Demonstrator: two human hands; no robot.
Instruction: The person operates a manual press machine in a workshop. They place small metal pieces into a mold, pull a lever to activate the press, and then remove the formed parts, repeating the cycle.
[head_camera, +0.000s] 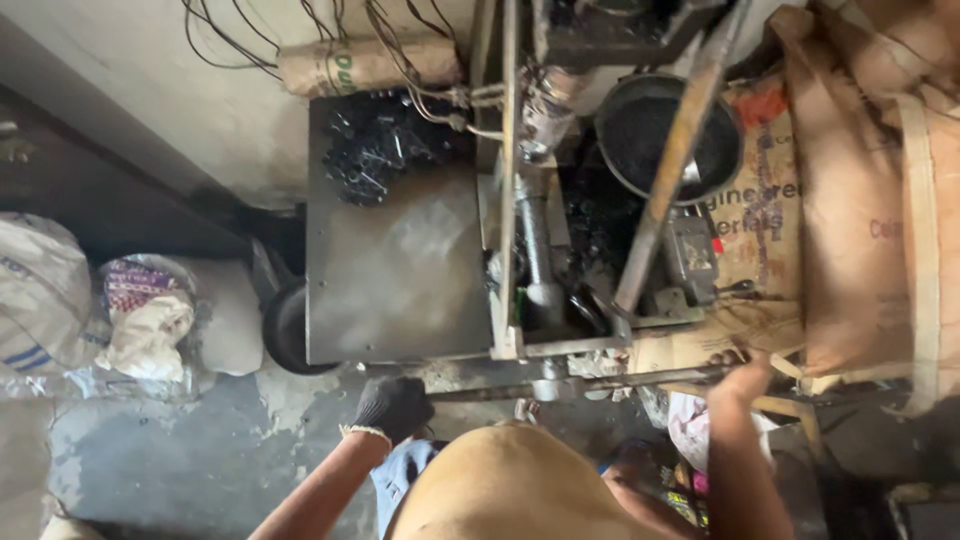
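Head view:
Left hand (393, 406): in a dark glove, closed around the near end of the long grey metal bar (580, 383).
Right hand (742, 372): bare, gripping the bar's far end.
Bar: lies crosswise below the grey metal machine table (400, 270).
Round black pan (668, 135): behind, beside brown paper sacks (850, 200).

The left hand (393, 407) is wrapped in a dark glove, so its fingers cannot be made out. Beside it, the right hand (742, 375) curls over the long metal rod (580, 384), fingertips hidden behind it. The brown sack (860, 190) beyond the rod runs off the right edge.
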